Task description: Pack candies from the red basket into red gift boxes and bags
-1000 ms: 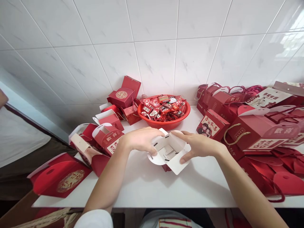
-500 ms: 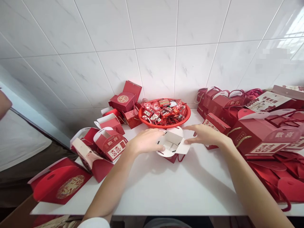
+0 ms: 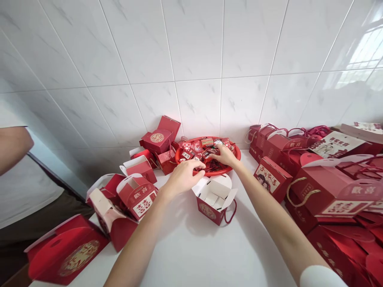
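Centre of frame | right hand, digits parted, at sweets | left hand, narrow gap, near basin front | wrists best clear of box

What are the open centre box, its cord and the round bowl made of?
Open box: likely coated card; thin folded walls, printed red outside, plain white inside.
Cord: probably textile; soft-looking dark red loop, fibre unclear.
Bowl: probably plastic; smooth, uniformly red rim with a slight sheen.
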The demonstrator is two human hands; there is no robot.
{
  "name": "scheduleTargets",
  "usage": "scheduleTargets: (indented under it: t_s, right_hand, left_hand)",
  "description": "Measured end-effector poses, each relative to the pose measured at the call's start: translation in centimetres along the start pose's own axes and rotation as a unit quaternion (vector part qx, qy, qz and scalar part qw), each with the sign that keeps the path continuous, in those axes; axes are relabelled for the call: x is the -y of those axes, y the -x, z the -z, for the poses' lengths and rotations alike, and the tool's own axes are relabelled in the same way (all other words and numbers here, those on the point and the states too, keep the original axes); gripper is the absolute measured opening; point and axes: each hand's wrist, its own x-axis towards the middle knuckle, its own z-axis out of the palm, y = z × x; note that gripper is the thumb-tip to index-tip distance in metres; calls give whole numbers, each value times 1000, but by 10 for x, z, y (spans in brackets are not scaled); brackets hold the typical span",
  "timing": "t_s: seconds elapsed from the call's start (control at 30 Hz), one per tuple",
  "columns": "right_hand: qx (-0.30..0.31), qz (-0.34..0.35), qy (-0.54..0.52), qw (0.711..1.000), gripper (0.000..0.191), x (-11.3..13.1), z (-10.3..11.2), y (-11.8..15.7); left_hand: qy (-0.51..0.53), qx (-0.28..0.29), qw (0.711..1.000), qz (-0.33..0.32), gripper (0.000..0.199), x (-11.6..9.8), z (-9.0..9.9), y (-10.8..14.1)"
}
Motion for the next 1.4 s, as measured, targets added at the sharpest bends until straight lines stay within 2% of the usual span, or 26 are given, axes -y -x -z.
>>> scheduleTargets:
  t_s: [0.13,0.23,0.33,0.4,0.47,0.53,0.67,0.73,0.87,0.97,1.07,1.17,1.27,1.4]
  right_hand:
    - [29,14,35,999,51,0,-13,-11]
    - [36,22,33,999,37,-1,-13,-13]
    - [24,24,-34,999,14,-4,-12,-13]
    - [-22,7,-111,994,20,-6,-12,-12]
    - [-86,-19,-201,976,30,-8,-13,-11]
    - [-138,-41,-300,943,35,-9,-15,-9]
    - [-176,-97,-465,862,38,-13,-16,-9]
    - [-200,-125,-491,839,38,-16,-17,-11]
    - [-242,-187,-482,821,35,-24,-18,-16]
    - [-227,-228,-481,815,25,-27,-18,-18]
    - [-207,-247,-496,806,17,-26,-15,-17]
    - [-206,-249,-503,801,13,-22,-13,-15]
    - [-208,-250,-519,791,10,-18,-12,-13]
    - [-185,-231,-526,797,13,-13,-13,-11]
  left_hand:
    - [50,-26,998,-5,23,11,-10,-12]
    - [86,-49,995,-4,20,20,-21,-24]
    - [101,-74,992,14,20,30,-31,-38]
    - [102,-80,991,27,22,35,-37,-48]
    - [96,-75,992,38,26,39,-42,-58]
    - [68,-63,995,36,31,40,-48,-67]
    - [-37,-37,999,6,47,35,-57,-87]
    - [-77,-15,997,13,55,32,-61,-96]
    - [-85,25,995,44,66,28,-64,-107]
    - [-11,-19,999,33,70,30,-65,-107]
    - [68,-118,991,5,62,33,-64,-103]
    - [128,-197,972,21,50,40,-64,-100]
    - [182,-219,957,60,45,48,-66,-102]
    - [213,-198,955,54,45,54,-69,-106]
